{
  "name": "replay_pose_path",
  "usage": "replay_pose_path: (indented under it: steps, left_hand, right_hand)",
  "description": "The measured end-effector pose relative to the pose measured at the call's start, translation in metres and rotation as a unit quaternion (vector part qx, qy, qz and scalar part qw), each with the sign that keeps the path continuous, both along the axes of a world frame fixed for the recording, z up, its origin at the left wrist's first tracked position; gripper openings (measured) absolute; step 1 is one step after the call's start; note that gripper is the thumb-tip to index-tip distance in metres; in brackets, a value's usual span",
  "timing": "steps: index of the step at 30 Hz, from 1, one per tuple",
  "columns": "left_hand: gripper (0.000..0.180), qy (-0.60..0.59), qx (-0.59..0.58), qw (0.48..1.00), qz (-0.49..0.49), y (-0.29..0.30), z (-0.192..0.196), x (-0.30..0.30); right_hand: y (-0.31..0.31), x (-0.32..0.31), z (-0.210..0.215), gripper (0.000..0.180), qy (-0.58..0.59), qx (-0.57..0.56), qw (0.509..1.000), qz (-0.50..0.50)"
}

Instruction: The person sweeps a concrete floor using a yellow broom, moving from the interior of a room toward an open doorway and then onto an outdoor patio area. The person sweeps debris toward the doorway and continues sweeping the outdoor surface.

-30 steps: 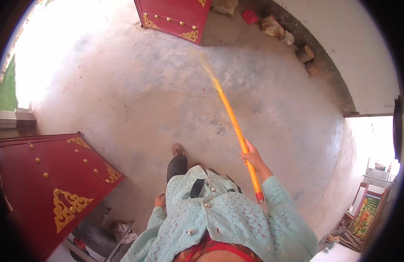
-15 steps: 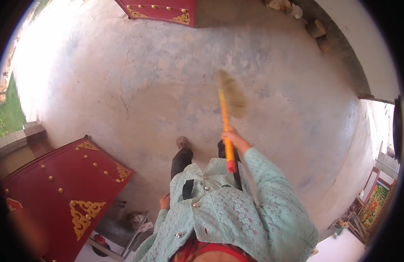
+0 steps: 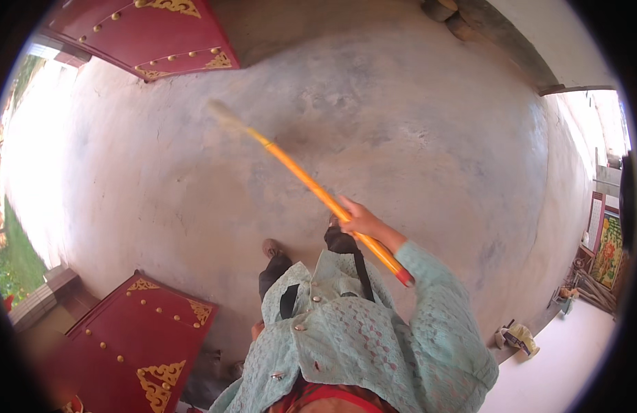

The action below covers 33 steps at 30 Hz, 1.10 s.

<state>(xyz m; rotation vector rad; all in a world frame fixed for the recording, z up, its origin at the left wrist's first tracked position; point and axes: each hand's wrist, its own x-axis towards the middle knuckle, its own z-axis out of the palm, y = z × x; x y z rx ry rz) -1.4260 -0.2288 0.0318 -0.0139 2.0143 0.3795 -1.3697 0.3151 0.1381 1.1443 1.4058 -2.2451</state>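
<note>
Broom (image 3: 305, 179) slants forward-left from right hand (image 3: 362, 220), wrapped round orange handle (image 3: 325, 197), blurred bristles (image 3: 224, 112) well ahead; left hand (image 3: 257, 331) mostly hidden, grip indiscernible.

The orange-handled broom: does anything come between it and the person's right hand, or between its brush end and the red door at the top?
Nothing visible does. The right hand grips the orange-handled broom directly, and no object shows between its blurred brush end and the upper red door.
</note>
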Motion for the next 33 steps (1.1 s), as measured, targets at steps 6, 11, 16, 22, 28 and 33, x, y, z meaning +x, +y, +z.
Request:
replay_pose_path:
  steps: [6, 11, 16, 22, 28, 33]
  left_hand:
    - [0.028, 0.024, -0.021, 0.991, -0.134, -0.023, -0.044, -0.009]
    - [0.027, 0.046, -0.051, 0.988, -0.135, -0.012, -0.036, -0.004]
    - [0.028, 0.062, -0.060, 0.989, -0.119, -0.009, -0.020, 0.005]
    - [0.028, 0.042, -0.039, 0.993, -0.104, -0.008, -0.024, 0.008]
    - [0.027, 0.046, -0.043, 0.996, -0.060, 0.026, 0.008, 0.007]
    - [0.029, 0.064, -0.057, 0.996, -0.003, 0.041, 0.022, 0.017]
  right_hand:
    - [0.037, 0.106, 0.011, 0.084, -0.138, 0.137, 0.964, -0.182]
    - [0.088, 0.150, -0.044, 0.073, -0.255, 0.188, 0.903, -0.289]
    - [0.083, 0.143, -0.105, 0.054, -0.185, 0.078, 0.916, -0.348]
    - [-0.027, 0.034, -0.117, 0.054, -0.043, -0.011, 0.987, -0.155]
    - [-0.012, -0.026, -0.067, 0.065, 0.063, -0.180, 0.976, -0.108]
    - [0.009, -0.011, -0.018, 0.075, 0.048, -0.056, 0.994, -0.075]
